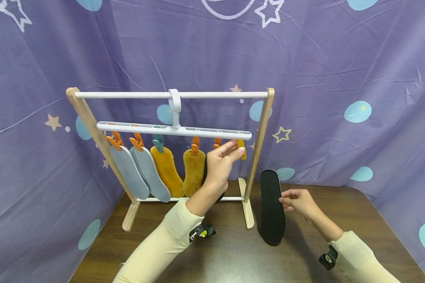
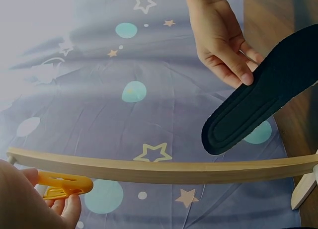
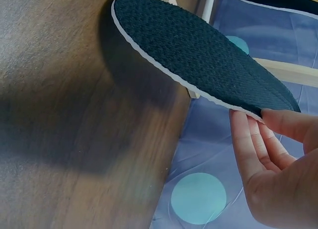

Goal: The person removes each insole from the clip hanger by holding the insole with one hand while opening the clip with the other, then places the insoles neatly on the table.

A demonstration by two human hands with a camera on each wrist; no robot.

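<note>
A yellow clothespin (image 1: 241,149) hangs at the right end of the white clip hanger (image 1: 212,133). My left hand (image 1: 219,163) pinches it between thumb and fingers, and the left wrist view shows the clothespin (image 2: 64,183) side-on. To the right of the rack, my right hand (image 1: 299,202) holds a black insole (image 1: 272,208) by its edge, thumb on one face and fingers on the other. In the right wrist view the insole (image 3: 184,50) shows a pale rim. The insole is apart from the yellow clothespin. Another black insole is mostly hidden behind my left hand and forearm.
Orange and teal clothespins hold grey insoles (image 1: 129,171) and fuzzy yellow insoles (image 1: 167,171) along the hanger. The hanger hooks over the top bar of a wooden rack (image 1: 260,145) on a brown table (image 1: 233,251). A purple patterned curtain (image 1: 322,78) stands behind.
</note>
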